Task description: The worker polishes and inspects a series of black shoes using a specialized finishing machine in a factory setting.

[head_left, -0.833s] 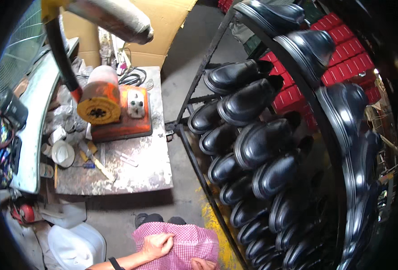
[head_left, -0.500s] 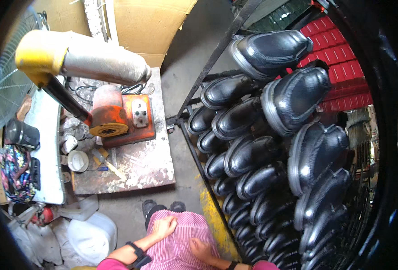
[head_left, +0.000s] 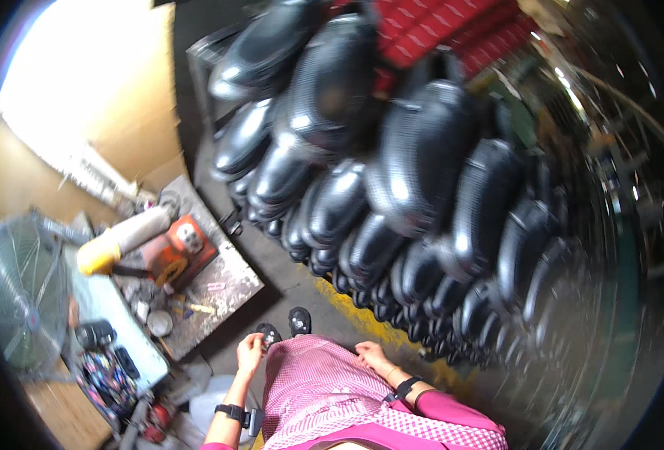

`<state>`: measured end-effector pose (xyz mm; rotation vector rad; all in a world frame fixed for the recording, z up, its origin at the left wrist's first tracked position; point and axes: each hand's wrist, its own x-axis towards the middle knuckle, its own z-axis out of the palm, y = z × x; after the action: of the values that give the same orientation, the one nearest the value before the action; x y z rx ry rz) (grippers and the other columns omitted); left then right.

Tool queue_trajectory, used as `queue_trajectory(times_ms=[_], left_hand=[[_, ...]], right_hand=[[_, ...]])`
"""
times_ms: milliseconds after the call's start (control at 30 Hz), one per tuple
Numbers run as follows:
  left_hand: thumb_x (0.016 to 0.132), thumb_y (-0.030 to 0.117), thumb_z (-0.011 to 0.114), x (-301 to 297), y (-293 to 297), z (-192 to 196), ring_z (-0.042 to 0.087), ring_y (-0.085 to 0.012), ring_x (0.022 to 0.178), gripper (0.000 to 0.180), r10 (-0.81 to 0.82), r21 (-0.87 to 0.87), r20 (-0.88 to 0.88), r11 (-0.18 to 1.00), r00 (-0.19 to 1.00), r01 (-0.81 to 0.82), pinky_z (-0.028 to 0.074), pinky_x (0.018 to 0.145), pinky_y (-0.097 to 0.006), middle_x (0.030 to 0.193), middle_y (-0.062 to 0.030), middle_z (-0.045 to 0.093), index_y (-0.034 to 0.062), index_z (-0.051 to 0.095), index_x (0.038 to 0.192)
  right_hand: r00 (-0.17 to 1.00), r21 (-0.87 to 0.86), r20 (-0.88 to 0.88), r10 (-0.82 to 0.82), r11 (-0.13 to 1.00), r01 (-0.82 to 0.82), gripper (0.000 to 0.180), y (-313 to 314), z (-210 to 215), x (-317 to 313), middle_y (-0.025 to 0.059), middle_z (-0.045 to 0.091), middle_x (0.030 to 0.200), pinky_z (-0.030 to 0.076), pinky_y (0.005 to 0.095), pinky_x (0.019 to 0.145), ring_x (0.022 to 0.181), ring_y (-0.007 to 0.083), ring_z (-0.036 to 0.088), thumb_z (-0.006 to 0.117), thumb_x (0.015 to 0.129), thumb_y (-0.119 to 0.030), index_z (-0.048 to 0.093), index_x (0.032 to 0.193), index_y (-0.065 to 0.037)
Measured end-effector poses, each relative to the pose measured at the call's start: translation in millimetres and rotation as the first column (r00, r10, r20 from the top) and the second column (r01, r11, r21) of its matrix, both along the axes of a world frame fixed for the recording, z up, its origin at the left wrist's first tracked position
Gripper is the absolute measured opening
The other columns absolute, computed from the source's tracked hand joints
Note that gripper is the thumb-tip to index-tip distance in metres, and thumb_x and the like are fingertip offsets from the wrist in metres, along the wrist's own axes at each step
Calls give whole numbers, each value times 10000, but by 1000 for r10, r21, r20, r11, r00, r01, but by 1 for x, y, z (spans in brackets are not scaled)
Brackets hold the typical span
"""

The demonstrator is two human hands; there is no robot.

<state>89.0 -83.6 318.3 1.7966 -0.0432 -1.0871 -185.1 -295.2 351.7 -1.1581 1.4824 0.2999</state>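
My left hand (head_left: 250, 355) hangs at the left side of my pink checked apron (head_left: 317, 375), its fingers curled in and nothing visible in them. On the other side, my right hand (head_left: 372, 355) is held over the apron's edge with its fingers loosely apart, and I see nothing in it. Both wrists wear dark bands. To the right and ahead of me, a rack carries many shiny black shoes (head_left: 422, 161) in slanting rows. Neither hand touches them.
A stained worktable (head_left: 230, 289) stands at the left with an orange machine (head_left: 178, 251) and a padded arm on it. Beyond are a large fan (head_left: 24, 292) and cardboard sheets (head_left: 140, 90). Red patterned stacks (head_left: 452, 34) lie behind the shoes. Yellow paint (head_left: 365, 319) marks the floor.
My view has swung to the right, so the shoe rack fills more of it and the worktable sits farther off. My hands have moved apart, out to the apron's sides.
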Motion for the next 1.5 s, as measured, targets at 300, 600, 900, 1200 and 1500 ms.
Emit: queue_trajectory(times_ms=[300,600,900,1200,1500], left_hand=[[926,229,444,-5,-78,134,547,-80,465,240,-117,-156,-26,981,993,112,398,396,-184,735,-59,631,47,579,1004],[915,265,463,-67,-209,246,560,-96,519,253,-259,-345,268,874,928,343,415,430,-198,758,-72,635,70,591,1013],[910,437,372,-212,-323,323,501,-83,546,459,-131,-410,127,896,983,172,404,501,-204,784,-28,596,98,513,1186],[886,379,439,-367,-463,361,556,-188,775,390,376,-660,-191,635,907,-402,456,569,-295,941,-59,590,95,515,1142],[879,349,442,-377,-444,362,549,-186,748,352,236,-626,-146,730,961,-274,450,560,-297,908,-60,588,87,523,1101]], right_hand=[[750,-192,140,-646,725,661,189,5,124,-144,40,587,644,393,229,366,446,106,511,529,873,-206,594,997,-79],[95,-225,329,-940,20,974,151,-8,152,-254,33,564,594,372,238,324,392,115,474,584,844,-260,557,912,-128],[-281,-97,855,-437,-665,740,179,-150,238,-516,44,494,650,269,227,338,405,114,366,384,917,-296,405,849,-131],[-285,152,948,-145,-579,801,569,-296,338,-733,70,506,1075,343,436,897,1045,243,450,472,786,-506,452,1167,-83],[273,-586,738,-617,-386,713,500,-307,370,-620,155,465,1134,327,423,941,1123,294,404,458,856,-397,416,1208,-46]])
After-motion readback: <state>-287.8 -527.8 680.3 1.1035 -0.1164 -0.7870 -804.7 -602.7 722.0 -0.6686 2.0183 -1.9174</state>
